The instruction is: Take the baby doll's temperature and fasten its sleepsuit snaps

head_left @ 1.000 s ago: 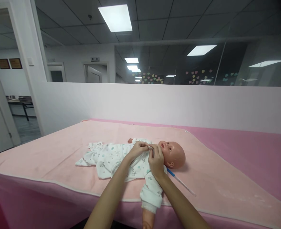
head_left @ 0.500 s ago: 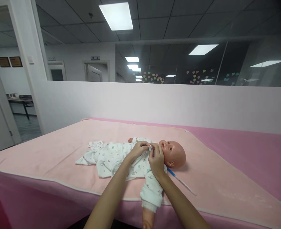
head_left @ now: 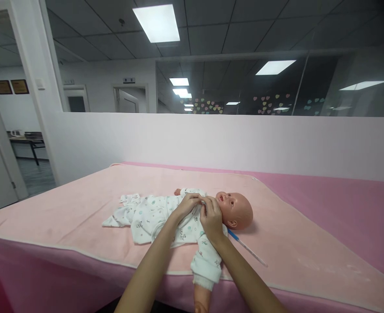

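Observation:
A baby doll (head_left: 238, 210) lies on its back, head to the right, dressed in a white printed top (head_left: 188, 231) and matching trousers (head_left: 146, 219). Over its chest, just below the chin, my left hand (head_left: 189, 205) is closed in a pinch on the top's front edge. My right hand (head_left: 212, 218) pinches the same cloth close beside it, fingertips almost meeting. The fastening between the fingers is mostly hidden. One doll arm (head_left: 202, 298) hangs toward me past the bed edge. Beside the doll's shoulder lies a thin clear stick with a blue end (head_left: 248, 248), possibly a thermometer.
A peach-coloured sheet (head_left: 71, 208) covers the padded pink surface (head_left: 358, 208), whose front edge runs close to me. Behind it rises a low white wall (head_left: 244, 143) with glass above. A doorway with a table (head_left: 28, 141) stands at the far left.
Both hands keep their pinch at the doll's neckline, with the fingertips slightly closer together. The bit of cloth that showed between them is now more covered. The view has shifted slightly.

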`<state>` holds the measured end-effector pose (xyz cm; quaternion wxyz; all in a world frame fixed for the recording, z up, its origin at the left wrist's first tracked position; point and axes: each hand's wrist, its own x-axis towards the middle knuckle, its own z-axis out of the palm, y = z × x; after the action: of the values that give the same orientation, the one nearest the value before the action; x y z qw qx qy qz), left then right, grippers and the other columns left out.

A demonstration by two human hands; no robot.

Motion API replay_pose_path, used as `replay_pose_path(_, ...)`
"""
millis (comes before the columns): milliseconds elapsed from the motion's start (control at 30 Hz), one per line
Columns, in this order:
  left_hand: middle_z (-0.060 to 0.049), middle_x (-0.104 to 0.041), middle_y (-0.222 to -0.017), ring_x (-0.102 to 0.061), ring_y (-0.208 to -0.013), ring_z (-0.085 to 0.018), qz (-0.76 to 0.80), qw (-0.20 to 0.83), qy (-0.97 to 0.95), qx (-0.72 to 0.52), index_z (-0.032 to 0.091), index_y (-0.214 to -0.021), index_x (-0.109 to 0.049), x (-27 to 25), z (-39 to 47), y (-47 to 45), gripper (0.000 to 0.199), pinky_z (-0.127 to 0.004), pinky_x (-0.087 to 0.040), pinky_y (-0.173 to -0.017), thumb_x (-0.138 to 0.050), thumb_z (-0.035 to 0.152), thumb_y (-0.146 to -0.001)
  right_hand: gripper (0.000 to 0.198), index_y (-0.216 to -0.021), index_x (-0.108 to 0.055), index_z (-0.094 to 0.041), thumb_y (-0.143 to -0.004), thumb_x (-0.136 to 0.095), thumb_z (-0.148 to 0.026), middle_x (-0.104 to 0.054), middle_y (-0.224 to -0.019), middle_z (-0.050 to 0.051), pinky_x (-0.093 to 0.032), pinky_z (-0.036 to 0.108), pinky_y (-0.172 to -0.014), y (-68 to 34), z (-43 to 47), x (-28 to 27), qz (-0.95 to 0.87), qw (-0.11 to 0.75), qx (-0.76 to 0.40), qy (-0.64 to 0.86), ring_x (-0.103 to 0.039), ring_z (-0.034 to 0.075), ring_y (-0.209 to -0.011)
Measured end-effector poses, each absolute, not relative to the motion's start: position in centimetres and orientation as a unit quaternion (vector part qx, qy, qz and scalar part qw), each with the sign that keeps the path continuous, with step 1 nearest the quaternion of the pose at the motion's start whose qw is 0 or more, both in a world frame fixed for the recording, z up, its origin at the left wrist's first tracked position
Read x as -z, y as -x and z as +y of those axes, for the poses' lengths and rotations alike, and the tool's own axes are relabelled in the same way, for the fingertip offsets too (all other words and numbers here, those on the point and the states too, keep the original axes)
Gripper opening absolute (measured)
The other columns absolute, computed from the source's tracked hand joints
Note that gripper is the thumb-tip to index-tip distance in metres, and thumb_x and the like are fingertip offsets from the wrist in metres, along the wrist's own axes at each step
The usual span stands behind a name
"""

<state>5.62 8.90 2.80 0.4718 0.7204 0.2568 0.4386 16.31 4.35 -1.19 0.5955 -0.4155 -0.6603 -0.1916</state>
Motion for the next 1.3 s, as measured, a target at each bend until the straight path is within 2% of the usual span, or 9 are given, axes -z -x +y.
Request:
replay_pose_path(200, 0.001, -0.052, -0.059, -0.047, -0.065, -0.012, 0.273, 0.456, -0.725, -0.438, 0.012, -0.061, -0.057, -2.9, 8.8, -5.7, 0.012, -0.024, -0.036, -0.065, -0.045, 0.016, -0.063, 0.033, -0.104, -0.053, -0.019, -0.079, -0.035, -0.008, -0.056, -0.096, 0.008, -0.046, 0.038, -0.081, -16.3, 4.3, 1.1, -0.666, 0.583, 0.194, 0.424, -0.051, 0.02, -0.093)
replay_pose_path(467, 0.001, -0.051, -0.065, -0.045, -0.064, -0.011, 0.263, 0.39, -0.771, -0.429, 0.012, -0.075, -0.058, -2.9, 7.7, -5.5, 0.016, -0.022, -0.035, -0.061, -0.047, 0.014, -0.063, 0.029, -0.1, -0.052, -0.019, -0.081, -0.031, -0.009, -0.054, -0.095, 0.008, -0.046, 0.038, -0.08, -16.4, 4.5, 0.9, -0.653, 0.61, 0.154, 0.421, -0.051, 0.02, -0.092)
replay_pose_path(567, -0.001, -0.055, -0.073, -0.048, -0.071, -0.013, 0.259, 0.361, -0.789, -0.424, 0.012, -0.083, -0.058, -2.9, 7.1, -5.1, 0.023, -0.023, -0.037, -0.065, -0.047, 0.013, -0.062, 0.029, -0.1, -0.052, -0.019, -0.081, -0.031, -0.01, -0.055, -0.095, 0.008, -0.046, 0.038, -0.081, -16.4, 4.8, 1.1, -0.649, 0.618, 0.154, 0.416, -0.052, 0.02, -0.092)
replay_pose_path(633, -0.002, -0.057, -0.076, -0.048, -0.073, -0.014, 0.275, 0.311, -0.801, -0.431, 0.013, -0.083, -0.058, -2.8, 6.6, -4.9, 0.025, -0.024, -0.037, -0.067, -0.045, 0.011, -0.061, 0.031, -0.101, -0.052, -0.019, -0.081, -0.031, -0.01, -0.055, -0.097, 0.008, -0.046, 0.038, -0.081, -16.4, 4.8, 1.1, -0.644, 0.625, 0.158, 0.413, -0.052, 0.02, -0.094)
replay_pose_path(733, -0.001, -0.056, -0.074, -0.047, -0.071, -0.014, 0.336, 0.183, -0.804, -0.456, 0.016, -0.074, -0.056, -2.6, 5.9, -4.7, 0.017, -0.025, -0.036, -0.066, -0.045, 0.013, -0.062, 0.032, -0.103, -0.053, -0.018, -0.081, -0.031, -0.011, -0.055, -0.102, 0.01, -0.045, 0.038, -0.083, -16.4, 4.5, 0.9, -0.641, 0.632, 0.167, 0.403, -0.051, 0.02, -0.099)
replay_pose_path(867, -0.002, -0.053, -0.07, -0.046, -0.068, -0.015, 0.408, 0.05, -0.79, -0.455, 0.018, -0.07, -0.052, -2.4, 5.0, -4.7, 0.009, -0.026, -0.034, -0.063, -0.043, 0.016, -0.067, 0.031, -0.102, -0.055, -0.018, -0.078, -0.035, -0.01, -0.059, -0.099, 0.007, -0.042, 0.037, -0.085, -16.4, 3.8, 0.3, -0.701, 0.58, 0.153, 0.385, -0.052, 0.019, -0.096)
replay_pose_path(1067, -0.004, -0.055, -0.075, -0.049, -0.073, -0.018, 0.445, -0.038, -0.784, -0.431, 0.018, -0.074, -0.052, -2.1, 4.2, -4.6, 0.009, -0.029, -0.034, -0.067, -0.044, 0.016, -0.07, 0.026, -0.092, -0.058, -0.017, -0.077, -0.039, -0.01, -0.061, -0.088, 0.005, -0.039, 0.035, -0.079, -16.5, 3.4, -0.1, -0.729, 0.535, 0.127, 0.409, -0.052, 0.019, -0.086)
replay_pose_path(1300, -0.002, -0.057, -0.079, -0.05, -0.08, -0.018, 0.447, -0.066, -0.786, -0.421, 0.019, -0.076, -0.051, -1.9, 3.8, -4.5, 0.007, -0.031, -0.035, -0.072, -0.045, 0.019, -0.073, 0.019, -0.081, -0.058, -0.018, -0.081, -0.04, -0.011, -0.06, -0.077, 0.004, -0.037, 0.031, -0.073, -16.4, 3.7, 0.2, -0.71, 0.538, 0.141, 0.432, -0.05, 0.018, -0.077)
